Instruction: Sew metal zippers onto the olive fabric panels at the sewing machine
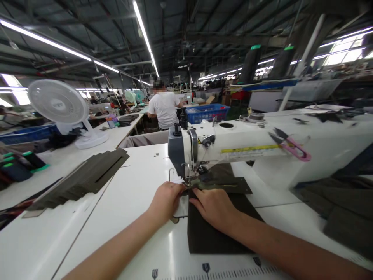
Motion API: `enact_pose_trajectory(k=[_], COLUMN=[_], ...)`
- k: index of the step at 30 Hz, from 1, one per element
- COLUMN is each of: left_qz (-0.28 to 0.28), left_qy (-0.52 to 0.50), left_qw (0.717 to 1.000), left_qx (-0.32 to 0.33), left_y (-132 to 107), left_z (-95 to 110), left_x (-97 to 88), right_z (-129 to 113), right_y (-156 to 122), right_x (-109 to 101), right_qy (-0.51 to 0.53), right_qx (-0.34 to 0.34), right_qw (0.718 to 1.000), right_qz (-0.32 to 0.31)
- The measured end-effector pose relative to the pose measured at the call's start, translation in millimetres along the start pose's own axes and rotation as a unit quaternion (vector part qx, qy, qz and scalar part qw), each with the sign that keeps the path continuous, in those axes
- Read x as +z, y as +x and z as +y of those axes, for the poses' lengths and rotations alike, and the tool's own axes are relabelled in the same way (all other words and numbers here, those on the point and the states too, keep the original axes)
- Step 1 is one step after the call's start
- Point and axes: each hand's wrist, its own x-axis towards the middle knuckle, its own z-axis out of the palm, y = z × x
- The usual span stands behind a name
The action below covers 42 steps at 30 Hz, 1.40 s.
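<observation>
A dark olive fabric piece [210, 233] lies on the white table under the head of a white sewing machine [233, 144]. My left hand [166, 200] rests at the fabric's left edge just in front of the needle, fingers curled and pinching that edge. My right hand [214, 206] lies flat on top of the fabric, fingers together and pointing left toward the needle. A narrower strip of the same fabric [230, 186] runs to the right behind the presser foot.
A stack of dark cut pieces [84, 177] lies on the table at left, a white fan [58, 105] beyond it. Pink-handled snips [291, 144] rest on the machine arm. More dark fabric [344, 210] is piled at right. A person in a white shirt [164, 109] sits ahead.
</observation>
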Motion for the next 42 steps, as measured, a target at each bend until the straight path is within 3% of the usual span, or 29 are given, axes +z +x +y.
enact_pose_trajectory(k=[6,10,14,16,18,25,35,42], left_qz=[0.009,-0.018,-0.033,-0.029,-0.026,-0.034,-0.003,-0.013], left_qy=[0.011,0.068,0.097,0.103,0.109,0.121,0.101,0.098], left_qw=[0.998,0.993,0.989,0.988,0.987,0.986,0.989,0.99], left_qx=[0.065,0.094,0.105,0.111,0.116,0.109,0.112,0.1], left_y=[-4.3,-2.5,-0.6,0.0,0.5,3.7,9.1,9.3], left_z=[2.4,9.3,11.1,10.7,11.2,17.2,4.9,5.6], left_x=[3.5,0.3,-0.2,0.2,0.0,-1.4,8.5,6.4], right_z=[1.7,6.3,9.9,12.2,14.9,21.6,26.9,26.8], right_y=[-1.5,-2.5,-3.1,-1.9,0.3,6.9,18.1,19.4], right_x=[6.2,7.9,6.3,9.0,15.1,32.5,33.4,25.9], right_qy=[0.024,0.045,0.046,0.039,0.045,0.046,0.063,0.078], right_qx=[-0.035,-0.059,-0.103,-0.102,-0.099,-0.119,-0.126,-0.128], right_qw=[0.999,0.997,0.989,0.981,0.976,0.98,0.979,0.983], right_qz=[-0.009,0.007,0.098,0.162,0.187,0.15,0.148,0.106])
